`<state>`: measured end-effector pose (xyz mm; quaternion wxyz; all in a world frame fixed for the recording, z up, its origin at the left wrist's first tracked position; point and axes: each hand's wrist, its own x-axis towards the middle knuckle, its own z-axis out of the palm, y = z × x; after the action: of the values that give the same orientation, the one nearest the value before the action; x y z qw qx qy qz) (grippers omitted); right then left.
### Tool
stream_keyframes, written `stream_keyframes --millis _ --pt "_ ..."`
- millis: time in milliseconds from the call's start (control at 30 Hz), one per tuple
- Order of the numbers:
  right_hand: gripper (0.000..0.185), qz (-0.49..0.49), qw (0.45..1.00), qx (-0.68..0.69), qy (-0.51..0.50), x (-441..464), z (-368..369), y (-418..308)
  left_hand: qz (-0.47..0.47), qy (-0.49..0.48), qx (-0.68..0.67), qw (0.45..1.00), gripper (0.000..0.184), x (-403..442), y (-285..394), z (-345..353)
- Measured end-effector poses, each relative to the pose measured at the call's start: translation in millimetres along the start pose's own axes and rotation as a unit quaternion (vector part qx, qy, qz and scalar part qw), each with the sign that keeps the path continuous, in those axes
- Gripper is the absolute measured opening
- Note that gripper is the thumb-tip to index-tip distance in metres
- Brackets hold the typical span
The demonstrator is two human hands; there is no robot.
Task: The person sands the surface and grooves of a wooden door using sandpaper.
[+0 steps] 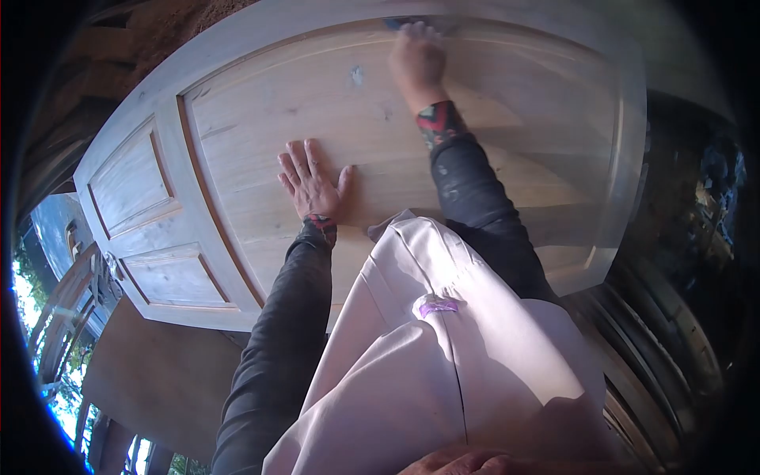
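A pale wooden panelled door (269,119) lies flat in front of me. My left hand (315,186) rests palm down on its large panel, fingers spread, holding nothing. Farther off, at the panel's far edge, my right hand (419,59) is closed and slightly blurred. Beneath its fingers shows a bit of a dark blue pad (396,24), pressed against the door's moulding; motion blur hides its exact kind. Between the two hands, a whitish patch (356,75) marks the wood.
Light pink cloth (443,356) covers my front, touching the door's near edge. Part of a hand (455,461) shows at the bottom; I cannot tell whose. A brown board (158,388) is below the door at left. Curved dark strips (649,340) stand at right.
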<state>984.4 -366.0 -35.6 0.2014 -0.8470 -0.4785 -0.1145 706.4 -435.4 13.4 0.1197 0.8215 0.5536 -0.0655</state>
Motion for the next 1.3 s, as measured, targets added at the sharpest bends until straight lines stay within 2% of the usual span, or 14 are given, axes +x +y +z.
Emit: stream_keyframes --millis 100,200,400,500,600,700,767,900,933,967,1000,1133,1233,1300 --pt "0.020 -0.096 0.990 0.074 -0.069 -5 24 -122 0.006 -0.004 0.007 1.000 0.093 -2 -2 -1" --pt "0.020 -0.157 0.973 0.143 -0.086 -5 5 -120 0.004 -0.012 -0.008 1.000 0.093 -5 -1 -4" --pt "0.020 -0.017 0.999 -0.033 0.009 0 -42 88 0.005 -0.013 -0.036 0.999 0.094 0 -3 -4" --pt "0.017 0.077 0.977 -0.183 -0.080 -1 -9 62 0.002 -0.041 -0.043 0.998 0.095 -4 -1 -8" --pt "0.022 0.037 0.996 -0.008 -0.079 6 14 -103 -0.004 -0.040 -0.067 0.997 0.086 -2 -1 -13" --pt "0.026 -0.093 0.986 0.066 -0.124 -2 41 -257 -0.007 -0.008 -0.280 0.960 0.078 -13 -28 11" --pt "0.023 -0.139 0.988 0.068 -0.013 -15 58 -317 0.011 0.001 -0.244 0.970 0.076 -18 -41 35" --pt "0.016 -0.174 0.961 0.181 -0.119 -3 45 -263 0.066 0.009 -0.035 0.997 0.072 -16 -47 77" --pt "0.015 -0.180 0.964 0.154 -0.123 0 39 -224 -0.002 -0.094 0.097 0.991 0.077 -3 -13 21" --pt "0.019 -0.159 0.971 0.136 -0.115 2 23 -178 -0.026 -0.124 -0.136 0.983 0.082 2 -1 -40" --pt "0.024 -0.129 0.983 0.133 -0.016 -2 18 -127 -0.021 -0.122 -0.135 0.983 0.086 1 -3 -38" --pt "0.021 -0.071 0.992 -0.069 0.074 -12 12 79 -0.012 -0.078 -0.129 0.989 0.089 -2 -4 -18" --pt "0.016 0.093 0.961 -0.211 -0.154 11 -28 1 -0.010 -0.079 -0.142 0.987 0.089 -1 -6 -25" --pt "0.018 0.032 0.971 -0.150 -0.184 12 -5 -92 -0.010 -0.081 -0.139 0.987 0.089 1 -7 -24"
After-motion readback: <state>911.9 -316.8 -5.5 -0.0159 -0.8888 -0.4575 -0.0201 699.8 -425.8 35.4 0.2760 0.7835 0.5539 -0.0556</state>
